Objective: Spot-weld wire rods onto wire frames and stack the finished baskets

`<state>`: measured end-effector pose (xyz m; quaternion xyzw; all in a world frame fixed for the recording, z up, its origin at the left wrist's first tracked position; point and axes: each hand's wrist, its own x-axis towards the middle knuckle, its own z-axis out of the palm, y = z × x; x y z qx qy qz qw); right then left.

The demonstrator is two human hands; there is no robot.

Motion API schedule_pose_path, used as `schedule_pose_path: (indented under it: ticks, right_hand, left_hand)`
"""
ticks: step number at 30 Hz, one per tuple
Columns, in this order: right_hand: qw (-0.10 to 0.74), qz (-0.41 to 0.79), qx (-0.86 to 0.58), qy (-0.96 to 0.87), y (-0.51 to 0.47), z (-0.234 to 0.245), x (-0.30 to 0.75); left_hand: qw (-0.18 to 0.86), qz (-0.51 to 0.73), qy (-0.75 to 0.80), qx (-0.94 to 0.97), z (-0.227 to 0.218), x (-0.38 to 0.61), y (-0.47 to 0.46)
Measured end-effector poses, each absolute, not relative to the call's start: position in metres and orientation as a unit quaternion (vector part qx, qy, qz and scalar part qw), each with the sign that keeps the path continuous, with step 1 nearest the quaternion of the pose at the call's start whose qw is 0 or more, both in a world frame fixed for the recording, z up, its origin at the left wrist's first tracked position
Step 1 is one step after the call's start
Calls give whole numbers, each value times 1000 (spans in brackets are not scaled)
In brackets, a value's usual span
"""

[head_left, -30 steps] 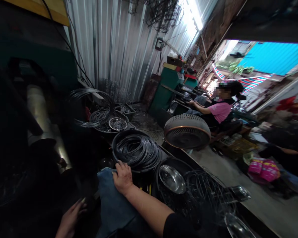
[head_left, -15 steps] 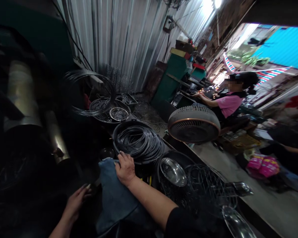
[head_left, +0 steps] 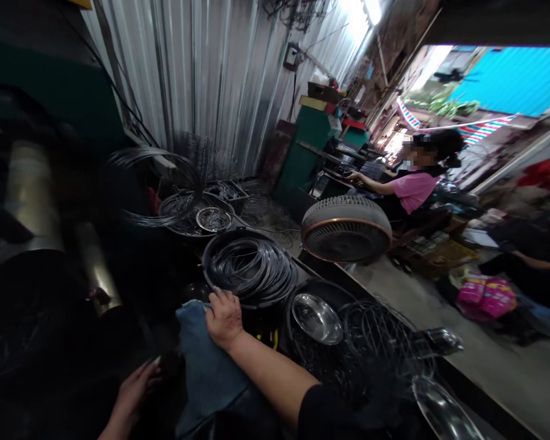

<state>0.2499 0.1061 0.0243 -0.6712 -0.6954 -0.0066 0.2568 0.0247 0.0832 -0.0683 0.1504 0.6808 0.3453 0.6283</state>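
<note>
My right hand rests on top of blue cloth that looks like it covers a knee, fingers laid over its upper edge and nothing seen in them. Just beyond the fingertips stands a black basin with coils of grey wire. My left hand is low in the dim area left of the cloth. Its fingers stretch to the right, slightly apart, beside a dark shape I cannot make out. To the right, a shiny metal bowl sits in another dark tub.
Brass-coloured cylinders of a dark machine stand at left. Behind are a wire coil and a small dish. A round fan stands ahead. A person in pink works at a green machine. Wire racks lie right.
The view has shifted slightly, so most things sit a little further left. My left hand is slightly lower in view. My right hand stays on the blue cloth. Sparks by the person in pink are gone.
</note>
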Motion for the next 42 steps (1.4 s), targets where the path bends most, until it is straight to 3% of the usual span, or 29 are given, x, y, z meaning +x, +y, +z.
schedule_pose_path:
  ticks: [20, 38, 42]
  right_hand:
    - [268, -18, -661, -701, 103, 28, 253]
    - [266, -6, -660, -703, 101, 27, 246]
    - [259, -30, -667, -698, 108, 33, 258]
  left_hand:
    - [612, 347, 694, 155, -62, 24, 75]
    - [611, 349, 693, 159, -86, 17, 79]
    - [611, 370, 683, 151, -53, 32, 85]
